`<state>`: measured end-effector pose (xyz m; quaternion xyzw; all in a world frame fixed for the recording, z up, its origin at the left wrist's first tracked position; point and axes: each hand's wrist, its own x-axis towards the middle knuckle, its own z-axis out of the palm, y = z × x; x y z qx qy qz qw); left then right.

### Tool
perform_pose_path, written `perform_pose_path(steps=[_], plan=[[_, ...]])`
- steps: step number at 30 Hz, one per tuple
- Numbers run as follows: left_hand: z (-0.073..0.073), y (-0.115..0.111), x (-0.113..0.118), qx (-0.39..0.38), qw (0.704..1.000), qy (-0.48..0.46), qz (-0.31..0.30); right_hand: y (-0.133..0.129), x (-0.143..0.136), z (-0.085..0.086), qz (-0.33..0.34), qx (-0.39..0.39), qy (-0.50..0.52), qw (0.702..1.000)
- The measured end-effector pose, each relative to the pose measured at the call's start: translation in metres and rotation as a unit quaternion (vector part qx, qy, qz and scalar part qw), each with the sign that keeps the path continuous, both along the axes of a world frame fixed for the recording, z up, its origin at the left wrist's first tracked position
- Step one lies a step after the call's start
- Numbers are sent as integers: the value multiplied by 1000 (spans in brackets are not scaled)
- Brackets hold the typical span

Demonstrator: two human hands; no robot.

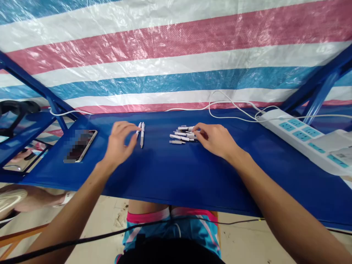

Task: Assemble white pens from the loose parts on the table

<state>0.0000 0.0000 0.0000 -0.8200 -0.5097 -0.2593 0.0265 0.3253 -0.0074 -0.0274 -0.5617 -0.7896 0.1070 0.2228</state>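
Note:
My left hand (121, 143) hovers over the left part of the blue table, thumb and fingers apart, with nothing held. Right at its fingertips lie two white pens side by side, roughly upright in view; the nearer one (142, 135) shows whole, the other (138, 129) is partly behind the fingers. A loose pile of several white pens (180, 135) lies mid-table, mostly sideways. At the pile's right end my right hand (217, 139) has its fingers curled in on the end of a pen (184, 128); the fingers hide that end. A short grey-white pen piece (176, 142) lies at the pile's front.
A phone (82, 146) lies at left. A white power strip (302, 135) with a white cable (233, 104) occupies the right side. Blue metal struts (56, 106) flank the table (165, 172), and a striped sheet (170, 66) hangs behind. Another person's arm (41, 198) shows lower left.

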Motion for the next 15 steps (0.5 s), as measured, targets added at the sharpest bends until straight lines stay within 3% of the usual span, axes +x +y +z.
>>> perform_pose_path(steps=[3, 5, 10, 15], plan=[[-13, 9, 45, -14, 989, -14, -146, 1, 3, -14, 3, 22, 66, 998], [-23, 19, 71, -21, 980, -18, -198, 1, 7, -20, 7, 22, 88, 996], [-45, 34, 107, -52, 969, -42, -236, 1, 12, -22, 30, 6, 85, 996], [-57, 31, 103, -40, 968, -66, -238, 0, 8, -20, 45, -20, 63, 997]])
